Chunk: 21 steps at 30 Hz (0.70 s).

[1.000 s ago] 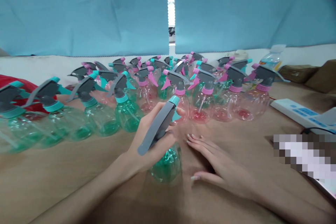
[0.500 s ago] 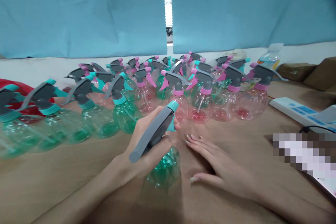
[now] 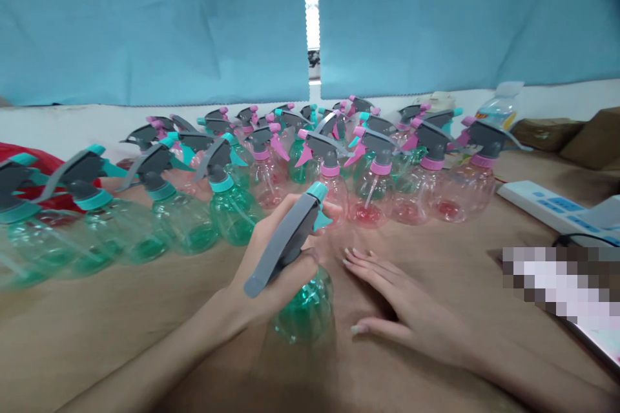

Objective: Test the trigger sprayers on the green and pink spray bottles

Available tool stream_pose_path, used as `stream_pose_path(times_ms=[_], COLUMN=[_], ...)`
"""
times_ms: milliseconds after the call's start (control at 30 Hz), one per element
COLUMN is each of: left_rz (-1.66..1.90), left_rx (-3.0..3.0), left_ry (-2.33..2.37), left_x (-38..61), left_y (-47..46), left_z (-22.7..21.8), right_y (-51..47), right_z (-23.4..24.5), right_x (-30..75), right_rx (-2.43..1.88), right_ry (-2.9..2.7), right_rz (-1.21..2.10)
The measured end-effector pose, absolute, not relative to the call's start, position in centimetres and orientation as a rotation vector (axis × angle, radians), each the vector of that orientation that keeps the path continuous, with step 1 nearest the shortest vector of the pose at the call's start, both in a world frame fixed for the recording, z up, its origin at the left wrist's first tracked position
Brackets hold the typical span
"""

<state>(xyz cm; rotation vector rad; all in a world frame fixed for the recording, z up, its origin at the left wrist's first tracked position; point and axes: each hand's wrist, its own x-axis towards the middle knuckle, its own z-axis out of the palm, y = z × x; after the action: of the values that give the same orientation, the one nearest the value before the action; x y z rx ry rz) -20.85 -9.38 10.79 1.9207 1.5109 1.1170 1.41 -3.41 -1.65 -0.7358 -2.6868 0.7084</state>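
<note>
My left hand is wrapped round the neck of a green spray bottle with a grey head and teal nozzle. Its index finger reaches forward by the teal trigger, and the collar is hidden behind the fingers. To the right of that bottle, my right hand rests palm down on the brown table, fingers spread, holding nothing. Just beyond the hands stand a clear pink spray bottle and a green spray bottle, both upright.
Several more green spray bottles line the left, with pink ones at centre and right. A white power strip and a blurred-out flat object lie at right. Behind are cardboard boxes, a clear plastic bottle and blue curtains.
My left index finger has straightened forward past the trigger, and the spray head has tipped very slightly. My right hand stays in place.
</note>
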Motion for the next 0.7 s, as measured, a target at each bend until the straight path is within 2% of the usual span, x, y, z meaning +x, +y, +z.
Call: stream_pose_path(times_ms=[700], left_rz=[1.184], left_rx=[1.787], left_ry=[1.442], left_x=[-20.88], left_y=[-9.34], left_z=[10.55], right_y=[-3.24], right_z=[-2.45], right_x=[1.63], right_rx=[-0.689], right_ry=[-2.658], right_rz=[0.641])
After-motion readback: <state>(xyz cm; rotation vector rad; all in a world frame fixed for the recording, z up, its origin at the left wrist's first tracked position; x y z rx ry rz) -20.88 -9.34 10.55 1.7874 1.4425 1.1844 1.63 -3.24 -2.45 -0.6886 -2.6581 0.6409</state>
